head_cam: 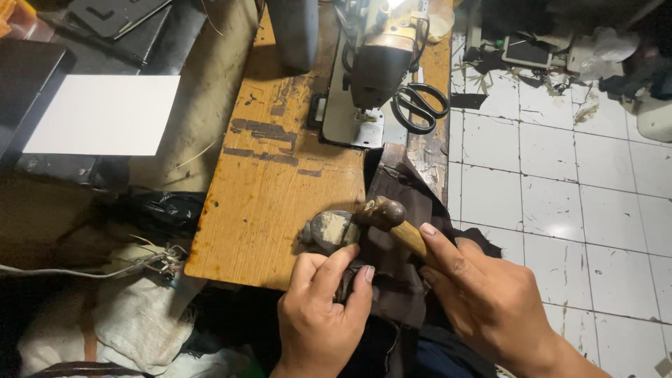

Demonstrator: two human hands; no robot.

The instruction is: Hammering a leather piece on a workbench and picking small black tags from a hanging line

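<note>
White floor tiles (553,182), cracked and grimy, spread to the right of the right hand (490,301). Ahead of both hands lies a worn wooden table (280,189), with a grey metal sewing machine (367,70) at its far end and black-handled scissors (418,106) just beside that. Dark brown fabric (402,203) drapes over the table's near edge, under both hands. The right hand is closed around the wooden handle of a round-headed hammer (383,213), whose head touches a small grey block (332,231). The left hand (322,308) pinches the fabric just below that block, thumb and fingers close together.
</note>
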